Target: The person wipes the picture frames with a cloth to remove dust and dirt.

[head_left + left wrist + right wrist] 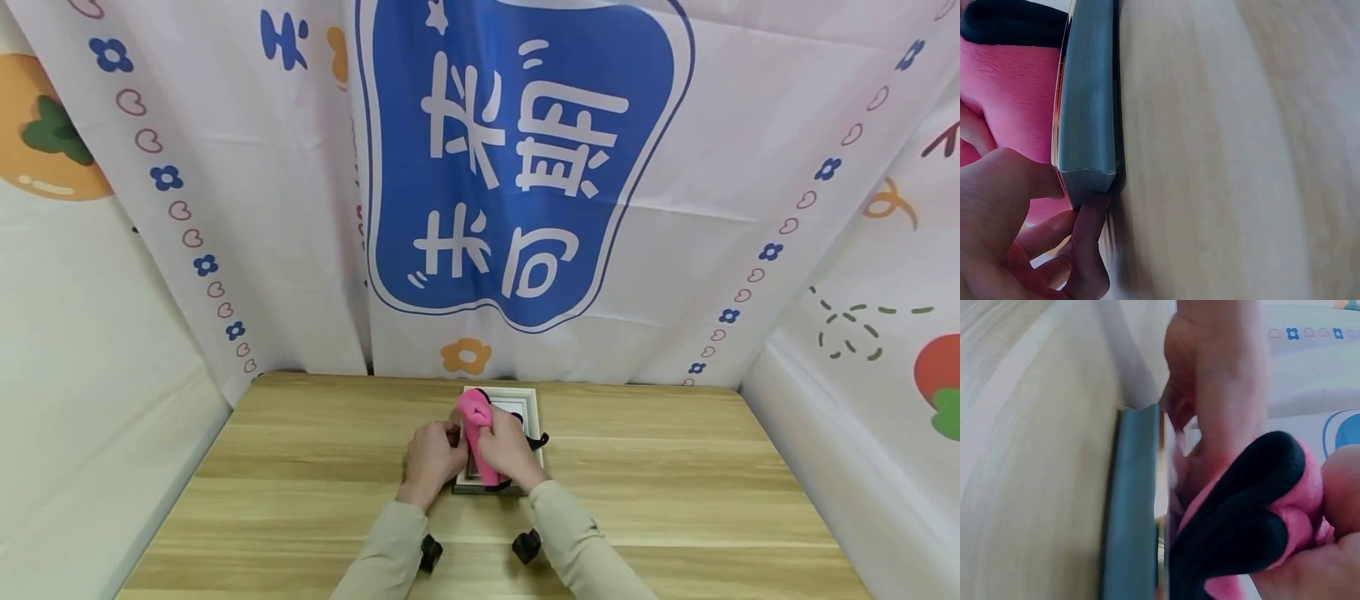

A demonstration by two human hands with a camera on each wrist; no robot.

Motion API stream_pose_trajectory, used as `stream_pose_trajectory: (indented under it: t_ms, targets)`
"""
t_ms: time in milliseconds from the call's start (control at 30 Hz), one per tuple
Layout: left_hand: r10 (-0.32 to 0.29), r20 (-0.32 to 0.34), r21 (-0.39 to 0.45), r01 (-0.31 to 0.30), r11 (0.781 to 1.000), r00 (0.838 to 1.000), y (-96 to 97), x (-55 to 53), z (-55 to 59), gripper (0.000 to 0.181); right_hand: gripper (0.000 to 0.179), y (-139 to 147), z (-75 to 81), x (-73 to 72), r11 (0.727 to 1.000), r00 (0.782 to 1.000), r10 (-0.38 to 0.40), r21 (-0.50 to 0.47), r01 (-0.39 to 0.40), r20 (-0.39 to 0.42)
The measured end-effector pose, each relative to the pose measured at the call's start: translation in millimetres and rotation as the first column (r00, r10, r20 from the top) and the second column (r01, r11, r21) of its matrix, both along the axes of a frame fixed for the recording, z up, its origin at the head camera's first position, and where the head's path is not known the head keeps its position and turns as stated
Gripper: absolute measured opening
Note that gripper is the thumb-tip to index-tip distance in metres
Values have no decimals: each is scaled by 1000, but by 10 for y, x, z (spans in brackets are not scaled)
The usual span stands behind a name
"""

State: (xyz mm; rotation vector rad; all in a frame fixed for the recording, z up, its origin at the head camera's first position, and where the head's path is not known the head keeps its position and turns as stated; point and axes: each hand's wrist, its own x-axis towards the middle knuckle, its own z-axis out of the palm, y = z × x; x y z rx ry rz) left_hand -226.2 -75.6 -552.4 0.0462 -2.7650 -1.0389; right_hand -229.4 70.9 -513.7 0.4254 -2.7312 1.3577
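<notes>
Just inside the far edge of the worktop [675, 467], midway between its side edges: picture frame [533, 412] lying flat | left hand [431, 454]: grip pinching the picture frame's left edge | right hand [512, 450]: grip closed around a folded pink cloth [478, 442] with black edging, against the picture frame's face

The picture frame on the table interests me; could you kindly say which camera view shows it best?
The head view shows the picture frame best, because it looks down on its face, though the pink cloth and right hand cover part. The left wrist view shows only a side and a corner; the right wrist view, mainly one side edge-on.
</notes>
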Motion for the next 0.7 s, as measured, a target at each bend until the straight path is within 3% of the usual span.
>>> stream_pose_trajectory:
  t_ms: [167, 267, 367, 467, 700]
  targets:
    - [-8, -9, 13, 8, 1000, 1000, -1, 10, 13, 10, 27, 118, 159, 37, 997, 999, -1, -81, 4, 44]
    - [-5, 2, 20, 5, 1000, 1000, -3, 18, 24, 9, 24, 223, 304, 70, 992, 998, 5, -126, 3, 61]
    - [2, 20, 20, -3, 1000, 1000, -7, 23, 21, 13, 15, 342, 450, 99, 990, 998, 0, -139, 9, 64]
    - [1, 30, 22, -1, 1000, 1000, -13, 22, 13, 16, 18, 454, 576, 126, 990, 997, -22, -138, 33, 79]
    - [-8, 25, 36, 7, 999, 1000, -21, 26, -3, 15, 20, 730, 732, 165, 980, 993, -91, -169, 103, 81]
